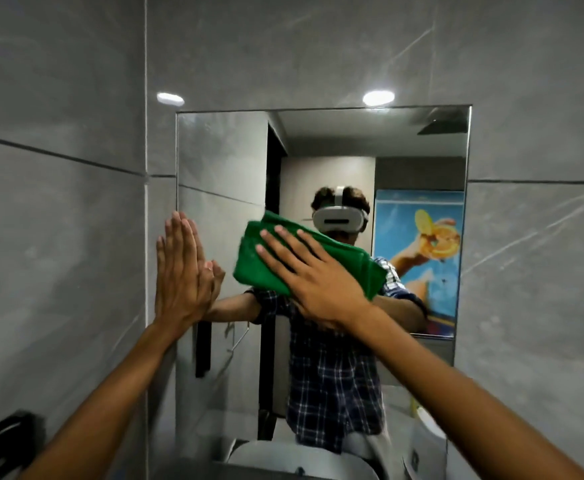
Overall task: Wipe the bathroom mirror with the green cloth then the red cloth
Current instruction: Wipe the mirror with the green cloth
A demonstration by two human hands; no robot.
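My right hand (pixel 313 282) presses the green cloth (pixel 352 263) flat, fingers spread, mid-mirror (pixel 221 150), left hand (pixel 179 271) open on its edge (cloth soft, light, best pinned by palm; red cloth unseen).

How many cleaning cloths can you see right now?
1. The green cloth is pressed flat against the mirror under the right hand. The left hand holds none. The red cloth is out of view.

Soft matt green cloth (pixel 304 258), glossy glass mirror (pixel 221 161), polished grey wall tiles (pixel 58 237)
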